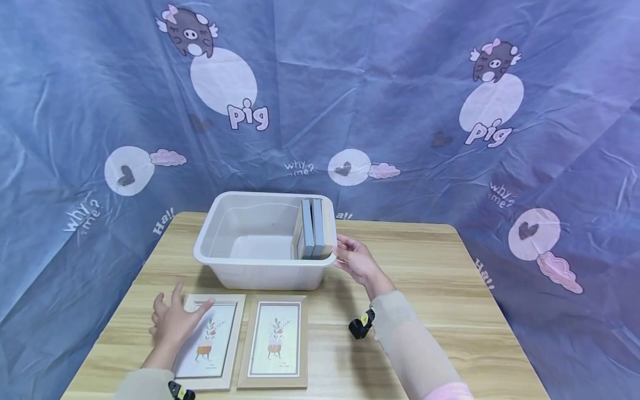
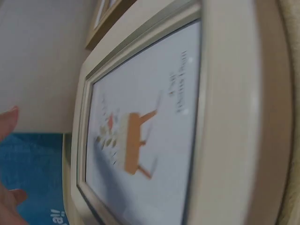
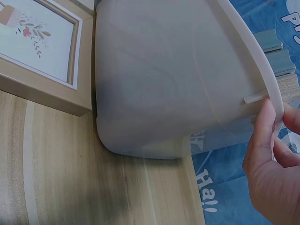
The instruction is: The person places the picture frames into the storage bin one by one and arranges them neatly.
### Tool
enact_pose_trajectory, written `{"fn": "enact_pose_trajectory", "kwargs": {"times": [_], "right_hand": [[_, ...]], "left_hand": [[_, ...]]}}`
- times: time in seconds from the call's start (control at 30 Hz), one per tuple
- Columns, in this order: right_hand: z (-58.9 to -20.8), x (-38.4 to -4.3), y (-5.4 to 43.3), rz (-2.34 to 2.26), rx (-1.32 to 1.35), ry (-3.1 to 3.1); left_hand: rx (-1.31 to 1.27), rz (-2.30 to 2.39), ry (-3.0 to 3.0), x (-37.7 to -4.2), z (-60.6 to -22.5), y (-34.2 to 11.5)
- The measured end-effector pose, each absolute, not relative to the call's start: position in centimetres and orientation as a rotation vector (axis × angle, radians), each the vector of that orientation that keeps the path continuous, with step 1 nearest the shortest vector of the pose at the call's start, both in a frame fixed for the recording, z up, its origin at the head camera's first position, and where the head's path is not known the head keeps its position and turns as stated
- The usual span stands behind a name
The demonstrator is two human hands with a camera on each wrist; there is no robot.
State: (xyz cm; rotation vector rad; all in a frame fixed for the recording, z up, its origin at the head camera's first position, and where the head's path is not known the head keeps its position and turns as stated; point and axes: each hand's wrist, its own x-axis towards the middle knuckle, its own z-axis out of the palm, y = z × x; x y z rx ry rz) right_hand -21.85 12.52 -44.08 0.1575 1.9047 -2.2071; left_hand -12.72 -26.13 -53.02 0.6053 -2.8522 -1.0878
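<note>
My right hand (image 1: 357,261) pinches the rim of a white plastic bin (image 1: 267,275) at its right corner, and the right wrist view shows thumb and fingers on both sides of that rim. Standing on edge along the bin's right end are two blue-grey picture frames (image 1: 307,233) and a light wood picture frame (image 1: 329,229). My left hand (image 1: 172,322), fingers spread, is over the left side of a cream picture frame (image 1: 231,347) that lies face up. It holds nothing. Beside that lies a tan picture frame (image 1: 272,383), also face up.
A wooden table (image 1: 415,261) carries everything, with the bin near its back edge. Behind and at the sides hangs a blue printed cloth (image 1: 400,111). Both flat frames lie just in front of the bin.
</note>
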Motion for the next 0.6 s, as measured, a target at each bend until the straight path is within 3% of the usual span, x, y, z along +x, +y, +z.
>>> {"fn": "enact_pose_trajectory", "kwargs": {"times": [0.6], "right_hand": [[-43.9,-21.8,12.4,-2.193,0.156,1.919]], "left_hand": [[0.542,-0.818,-3.116,-13.4,-54.3,-21.8]]}}
